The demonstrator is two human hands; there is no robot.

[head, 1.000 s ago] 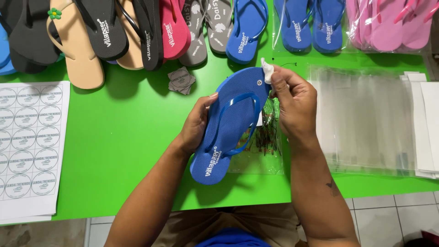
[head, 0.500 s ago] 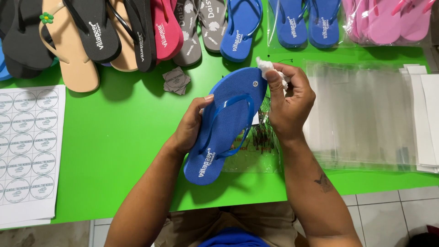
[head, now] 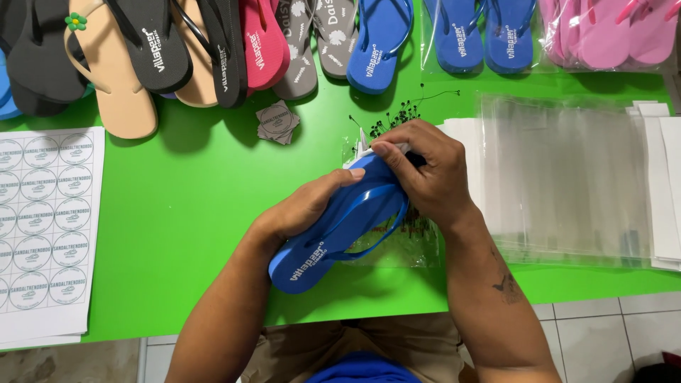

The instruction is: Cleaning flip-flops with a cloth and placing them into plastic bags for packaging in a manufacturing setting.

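Note:
I hold a blue flip-flop (head: 333,234) tilted on its side above the green table (head: 184,213). My left hand (head: 301,209) grips its sole at the middle from the left. My right hand (head: 425,174) closes over the toe end, fingers pinching a small white tag (head: 363,142) against the sandal's front. A clear bag of small black fasteners (head: 397,237) lies under the sandal.
A row of flip-flops in black, tan, pink, grey and blue (head: 213,42) lines the far edge, with bagged blue (head: 482,35) and pink pairs (head: 603,32) at right. A sheet of round stickers (head: 39,213) lies left; a stack of clear bags (head: 567,177) right; grey square tags (head: 278,122) centre.
The flip-flop has tipped lower and more onto its side. My right hand has moved over its toe end, pressing the white tag there.

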